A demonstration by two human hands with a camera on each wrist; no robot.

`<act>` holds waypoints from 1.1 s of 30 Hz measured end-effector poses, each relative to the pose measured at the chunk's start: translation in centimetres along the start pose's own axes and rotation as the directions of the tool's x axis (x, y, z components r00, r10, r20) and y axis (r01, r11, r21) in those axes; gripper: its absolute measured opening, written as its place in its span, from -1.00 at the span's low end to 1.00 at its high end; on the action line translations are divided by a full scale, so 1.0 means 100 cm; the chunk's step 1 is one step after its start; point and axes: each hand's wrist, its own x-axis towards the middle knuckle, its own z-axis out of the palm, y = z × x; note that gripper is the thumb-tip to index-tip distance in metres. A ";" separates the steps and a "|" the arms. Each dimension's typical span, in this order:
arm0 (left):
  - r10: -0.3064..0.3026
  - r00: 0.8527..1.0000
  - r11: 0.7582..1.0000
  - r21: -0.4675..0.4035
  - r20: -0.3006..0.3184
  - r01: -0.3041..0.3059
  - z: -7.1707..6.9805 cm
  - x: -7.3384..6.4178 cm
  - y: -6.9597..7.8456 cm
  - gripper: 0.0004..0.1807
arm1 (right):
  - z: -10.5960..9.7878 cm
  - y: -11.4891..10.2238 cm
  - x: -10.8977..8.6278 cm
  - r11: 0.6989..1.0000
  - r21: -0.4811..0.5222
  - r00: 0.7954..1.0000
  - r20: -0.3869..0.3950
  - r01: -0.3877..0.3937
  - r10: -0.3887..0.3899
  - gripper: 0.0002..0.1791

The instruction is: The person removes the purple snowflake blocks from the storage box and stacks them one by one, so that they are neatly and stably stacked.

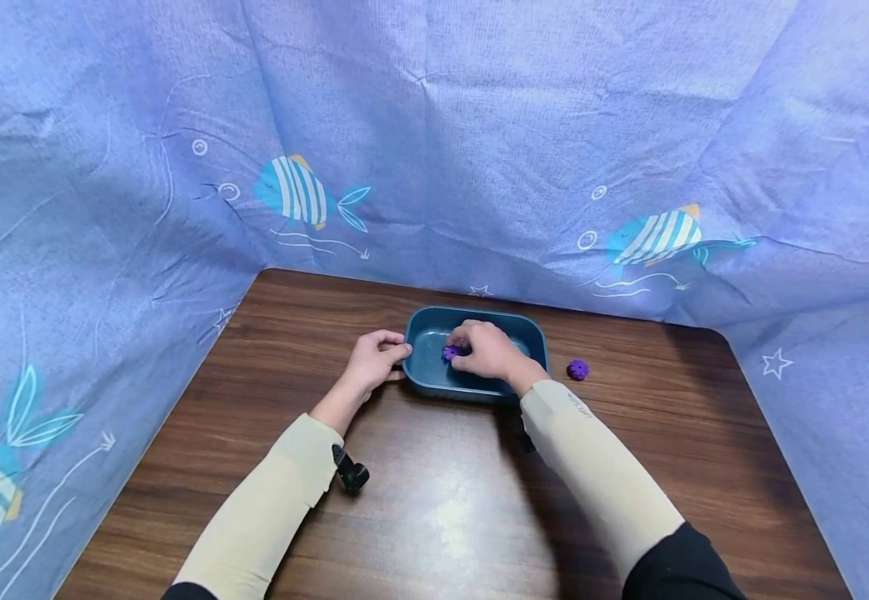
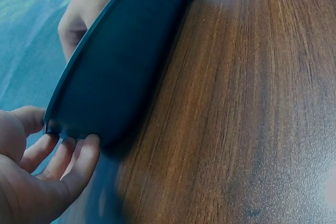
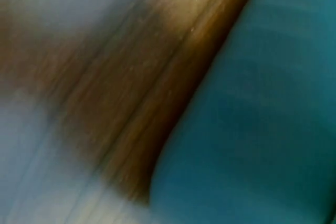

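Observation:
A dark teal rectangular container (image 1: pixel 428 343) with rounded corners stands towards the back of the table. At its left end my left hand (image 1: pixel 372 360) grips the rim, thumb at the top edge. The left wrist view shows that hand's fingers (image 2: pixel 84 163) against the container's outer wall (image 2: pixel 115 61). My right hand (image 1: pixel 488 350) reaches over the container's near side and holds a small purple knobbly ball (image 1: pixel 450 353) inside it, partly hidden by the fingers. In the right wrist view only the container's side (image 3: pixel 252 108) shows, blurred, without the hand.
Another purple knobbly ball (image 1: pixel 578 369) lies on the brown wooden table (image 1: pixel 434 467), just right of the container. A blue cloth with fish prints (image 1: pixel 494 150) hangs behind the table and along its sides.

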 end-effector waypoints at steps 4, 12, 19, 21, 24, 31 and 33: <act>-0.010 1.000 1.000 0.005 -0.005 0.010 0.000 0.000 0.000 -0.67 | -0.009 0.006 -0.011 0.998 0.040 0.998 -0.052 0.037 -0.035 -0.68; -0.019 1.000 1.000 0.009 -0.016 0.019 0.000 -0.002 0.001 -0.68 | -0.032 0.019 -0.031 0.993 0.087 0.986 -0.153 0.080 -0.066 -0.71; -0.015 1.000 1.000 0.015 -0.012 0.015 0.001 -0.002 0.000 -0.65 | -0.048 0.034 -0.050 0.990 0.131 0.973 -0.228 0.043 -0.012 -0.70; -0.017 1.000 1.000 0.016 -0.015 0.017 0.001 -0.002 -0.001 -0.65 | -0.053 0.036 -0.056 0.989 0.140 0.969 -0.248 0.042 -0.007 -0.70; -0.022 1.000 1.000 0.020 -0.020 0.023 0.001 -0.002 -0.001 -0.67 | -0.059 0.040 -0.063 0.989 0.139 0.961 -0.277 0.048 -0.008 -0.70; -0.018 1.000 1.000 0.025 -0.011 0.018 0.001 -0.002 0.000 -0.66 | -0.072 0.054 -0.082 0.992 0.125 0.957 -0.289 0.022 0.015 -0.72; -0.016 1.000 1.000 0.027 -0.008 0.016 0.002 -0.002 0.000 -0.66 | -0.074 0.060 -0.087 0.994 0.111 0.954 -0.298 0.020 0.014 -0.73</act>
